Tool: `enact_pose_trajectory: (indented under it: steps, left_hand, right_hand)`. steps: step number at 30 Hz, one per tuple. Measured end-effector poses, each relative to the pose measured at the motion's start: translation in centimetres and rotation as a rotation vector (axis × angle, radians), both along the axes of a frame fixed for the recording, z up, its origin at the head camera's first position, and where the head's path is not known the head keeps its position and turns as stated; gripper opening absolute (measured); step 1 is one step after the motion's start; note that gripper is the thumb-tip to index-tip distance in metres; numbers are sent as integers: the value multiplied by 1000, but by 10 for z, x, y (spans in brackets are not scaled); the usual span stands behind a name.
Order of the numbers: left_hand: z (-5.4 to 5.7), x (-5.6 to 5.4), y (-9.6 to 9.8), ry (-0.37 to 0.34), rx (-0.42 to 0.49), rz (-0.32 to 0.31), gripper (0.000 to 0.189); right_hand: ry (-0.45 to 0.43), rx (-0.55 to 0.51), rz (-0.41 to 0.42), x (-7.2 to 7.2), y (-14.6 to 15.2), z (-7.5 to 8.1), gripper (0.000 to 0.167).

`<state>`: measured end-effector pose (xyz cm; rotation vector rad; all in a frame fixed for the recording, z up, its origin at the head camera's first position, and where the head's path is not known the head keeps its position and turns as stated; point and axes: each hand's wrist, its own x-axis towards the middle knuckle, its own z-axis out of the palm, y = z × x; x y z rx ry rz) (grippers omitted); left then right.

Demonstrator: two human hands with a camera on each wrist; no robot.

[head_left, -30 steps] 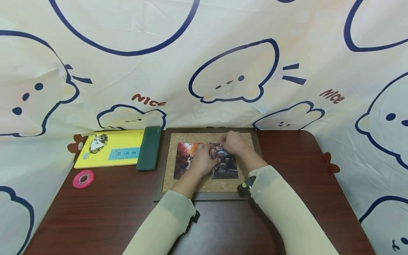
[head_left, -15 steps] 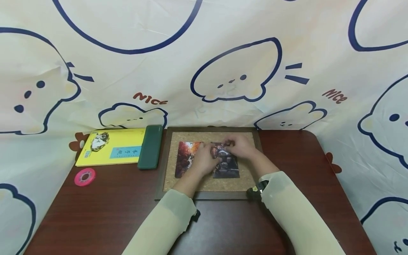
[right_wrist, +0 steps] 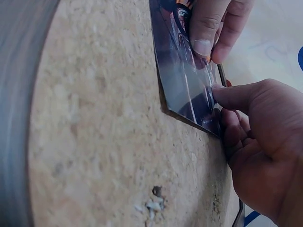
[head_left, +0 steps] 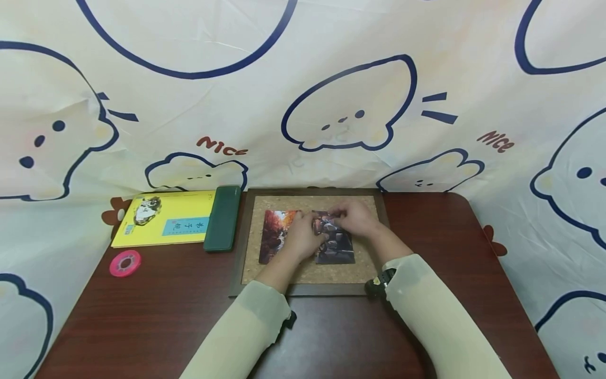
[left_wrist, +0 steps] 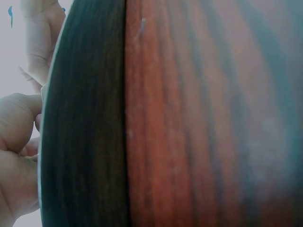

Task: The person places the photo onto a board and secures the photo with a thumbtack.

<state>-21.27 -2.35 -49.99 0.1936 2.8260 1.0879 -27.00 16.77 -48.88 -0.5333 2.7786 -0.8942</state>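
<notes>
Two photos lie on a framed cork board (head_left: 369, 263). The left one (head_left: 272, 237) shows orange foliage; the right one (head_left: 338, 250) is dark and glossy. My left hand (head_left: 301, 237) reaches across the gap between them, its thumb and fingers pressing the dark photo's upper left part. At that photo's upper right, my right hand (head_left: 357, 217) pinches its edge between thumb and curled fingers. In the right wrist view, the right thumb (right_wrist: 236, 94) lies at the edge of the dark photo (right_wrist: 184, 97), close to the left thumb (right_wrist: 203, 38). A shiny crease runs across the surface there.
A yellow book (head_left: 165, 218) lies at the back left, partly under a dark green case (head_left: 222, 218). In front of it is a pink tape roll (head_left: 115, 267). A patterned cloth (head_left: 265, 105) hangs behind the brown table (head_left: 199, 305).
My right hand has tilted and its wrist has shifted right and down since a second ago, its fingers still at the dark photo. The left hand has stayed in place.
</notes>
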Motion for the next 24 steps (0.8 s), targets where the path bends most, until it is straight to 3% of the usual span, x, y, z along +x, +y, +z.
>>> enact_pose_trajectory:
  steps: [7,13,24]
  left_hand:
    - [2,-1,1,-7,0,5,64]
    - [4,0,2,-7,-9,22,66]
    - [1,6,-8,42,71,-65,63]
  right_hand:
    - [-21,13,-17,-1,-2,1,28]
    - [30,7,-7,2,-5,-2,27]
    - [52,-93,-14,21,-2,-7,29]
